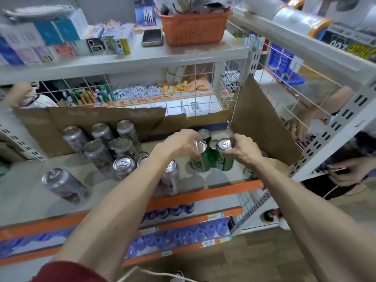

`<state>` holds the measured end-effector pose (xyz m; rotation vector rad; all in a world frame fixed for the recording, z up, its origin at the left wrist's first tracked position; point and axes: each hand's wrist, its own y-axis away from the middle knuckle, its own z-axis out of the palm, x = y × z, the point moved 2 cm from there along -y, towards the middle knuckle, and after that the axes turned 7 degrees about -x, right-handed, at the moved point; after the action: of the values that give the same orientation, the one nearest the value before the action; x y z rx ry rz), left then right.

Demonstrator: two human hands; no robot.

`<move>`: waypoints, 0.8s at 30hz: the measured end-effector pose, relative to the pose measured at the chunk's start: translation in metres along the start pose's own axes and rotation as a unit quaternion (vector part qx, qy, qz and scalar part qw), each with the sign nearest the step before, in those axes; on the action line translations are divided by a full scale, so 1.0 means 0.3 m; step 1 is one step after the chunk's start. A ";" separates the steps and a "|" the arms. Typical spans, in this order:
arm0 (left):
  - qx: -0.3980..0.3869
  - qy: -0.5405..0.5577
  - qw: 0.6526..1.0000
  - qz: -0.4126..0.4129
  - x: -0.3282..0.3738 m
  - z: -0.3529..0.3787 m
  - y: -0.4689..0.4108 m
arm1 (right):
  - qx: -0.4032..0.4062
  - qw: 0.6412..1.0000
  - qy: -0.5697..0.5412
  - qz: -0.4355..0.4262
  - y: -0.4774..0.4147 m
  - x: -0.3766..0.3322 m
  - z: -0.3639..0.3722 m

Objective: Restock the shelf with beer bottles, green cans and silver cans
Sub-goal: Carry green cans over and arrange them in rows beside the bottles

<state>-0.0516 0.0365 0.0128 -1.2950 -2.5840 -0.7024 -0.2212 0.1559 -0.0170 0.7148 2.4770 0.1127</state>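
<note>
My left hand (179, 144) grips the top of a green can (201, 159) standing on the shelf board (24, 192). My right hand (242, 151) grips the top of another green can (224, 157) just to its right. Two more green cans (204, 135) stand close behind them, and one green can (249, 173) shows partly under my right forearm. Several silver cans (101, 151) stand on the left half of the shelf, one (65, 186) near the front edge and one (171, 178) beside my left forearm. No beer bottles are in view.
Cardboard sheets (262, 123) line the back and right side of the shelf. The upper shelf carries an orange basket (193, 27) and small boxes. Lower shelves hold blue cans (175, 210) and water bottles. Another person's hands (345, 171) work behind the right upright.
</note>
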 end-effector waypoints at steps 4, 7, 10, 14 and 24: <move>0.066 0.074 0.995 0.007 -0.021 -0.182 0.103 | 0.009 0.999 0.015 -0.034 -0.023 -0.165 -0.143; 0.111 0.121 0.986 -0.025 -0.087 -0.303 0.210 | 0.022 0.997 -0.001 -0.067 -0.026 -0.306 -0.197; 0.155 0.175 0.970 -0.060 -0.208 -0.376 0.352 | 0.043 0.992 -0.019 -0.116 -0.014 -0.468 -0.194; 0.222 0.171 0.949 -0.140 -0.439 -0.427 0.590 | 0.055 0.981 -0.026 -0.183 0.022 -0.732 -0.110; 0.316 0.161 0.881 -0.314 -1.061 -0.424 1.338 | -0.020 0.959 -0.049 -0.279 0.233 -1.542 0.346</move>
<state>0.4522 -0.0452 0.1475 -0.1246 -2.5788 -0.0800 0.1930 -0.0295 0.1371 -0.0146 2.4723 -0.0818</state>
